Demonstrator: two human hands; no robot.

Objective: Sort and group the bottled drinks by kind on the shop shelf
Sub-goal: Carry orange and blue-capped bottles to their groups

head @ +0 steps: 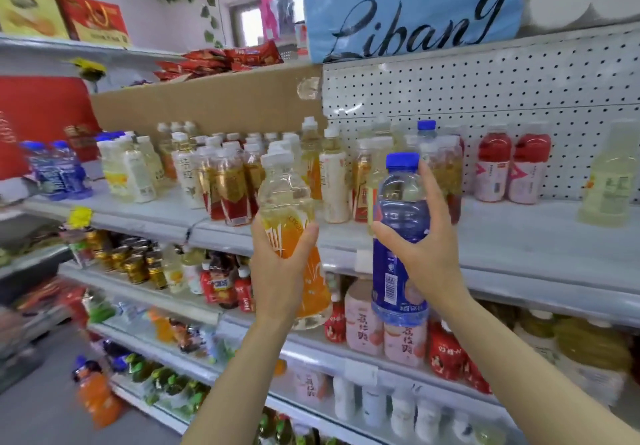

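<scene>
My left hand grips an orange-labelled bottle of pale yellow drink with a white cap, held upright in front of the shelf. My right hand grips a blue-capped, blue-labelled bottle, also upright, just right of the first. Behind them the shelf holds a crowd of mixed bottles with white caps and red, gold or white labels. Two blue bottles stand at the shelf's far left. Two red-topped pink bottles stand at the right, and a pale green bottle further right.
A white pegboard backs the shelf, with a cardboard sheet to its left. Lower shelves carry pink, red and yellow drinks. A blue tissue pack sits on top. The aisle floor lies at lower left.
</scene>
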